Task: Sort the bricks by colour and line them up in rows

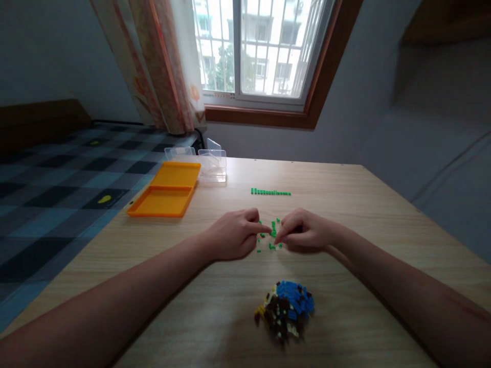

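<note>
Both my hands rest on a wooden table (345,204) around a small scatter of tiny green bricks (271,240). My left hand (233,235) is curled, its forefinger stretched toward the green bricks and touching the scatter. My right hand (303,231) is closed in a pinch at the edge of the same bricks; what is between its fingertips is too small to make out. Farther back lies a straight row of green bricks (270,192). Near me sits a heap of blue, brown and yellow bricks (286,308).
An open orange box (166,189) lies at the table's left back, with clear plastic containers (209,161) behind it. A bed with a checked cover (57,184) runs along the left. A window and a curtain stand behind the table.
</note>
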Tool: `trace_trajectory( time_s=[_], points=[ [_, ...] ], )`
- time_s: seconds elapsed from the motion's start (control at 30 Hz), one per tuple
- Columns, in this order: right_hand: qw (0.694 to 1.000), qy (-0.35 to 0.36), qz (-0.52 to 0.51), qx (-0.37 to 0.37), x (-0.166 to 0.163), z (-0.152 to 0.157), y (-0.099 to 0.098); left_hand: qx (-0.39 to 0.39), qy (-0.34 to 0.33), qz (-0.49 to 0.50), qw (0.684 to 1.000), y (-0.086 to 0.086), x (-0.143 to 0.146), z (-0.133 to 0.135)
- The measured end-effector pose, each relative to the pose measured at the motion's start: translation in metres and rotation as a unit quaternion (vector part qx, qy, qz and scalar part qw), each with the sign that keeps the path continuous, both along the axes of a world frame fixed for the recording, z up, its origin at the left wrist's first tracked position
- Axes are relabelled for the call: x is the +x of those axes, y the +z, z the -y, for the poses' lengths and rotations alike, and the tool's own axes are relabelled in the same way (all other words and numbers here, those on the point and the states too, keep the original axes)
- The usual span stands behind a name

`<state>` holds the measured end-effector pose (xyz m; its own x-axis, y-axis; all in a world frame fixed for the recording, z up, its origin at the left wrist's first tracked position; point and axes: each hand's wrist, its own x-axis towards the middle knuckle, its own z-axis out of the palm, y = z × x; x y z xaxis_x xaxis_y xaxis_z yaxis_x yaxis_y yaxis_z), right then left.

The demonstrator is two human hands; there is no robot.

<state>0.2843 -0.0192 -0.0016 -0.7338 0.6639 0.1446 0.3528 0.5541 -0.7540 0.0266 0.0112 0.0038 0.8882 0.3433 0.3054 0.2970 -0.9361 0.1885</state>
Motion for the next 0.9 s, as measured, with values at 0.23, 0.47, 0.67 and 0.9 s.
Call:
trace_trajectory(
  time_s=[0.23, 0.47, 0.67, 0.9],
  points=[
    [0.999, -0.003, 0.052, -0.004, -0.0017, 0.0025, -0.0005, -0.023, -0.023, 0.051, 0.998, 0.0018, -0.0007, 0.0044],
    [0.999, -0.031, 0.001, 0.006, -0.0016, 0.0015, 0.0015, -0.029, -0.024, 0.031, 0.999, -0.0003, -0.0011, 0.0046],
    [1.0, 0.009, 0.013, -0.016, -0.0025, 0.0027, 0.0016, -0.03, -0.04, 0.005, 0.999, 0.0024, -0.0005, 0.0042],
    [1.0, 0.014, 0.025, -0.012, -0.0062, 0.0059, 0.0019, -0.104, -0.022, 0.048, 0.993, 0.0006, -0.0022, -0.0005]
  ],
)
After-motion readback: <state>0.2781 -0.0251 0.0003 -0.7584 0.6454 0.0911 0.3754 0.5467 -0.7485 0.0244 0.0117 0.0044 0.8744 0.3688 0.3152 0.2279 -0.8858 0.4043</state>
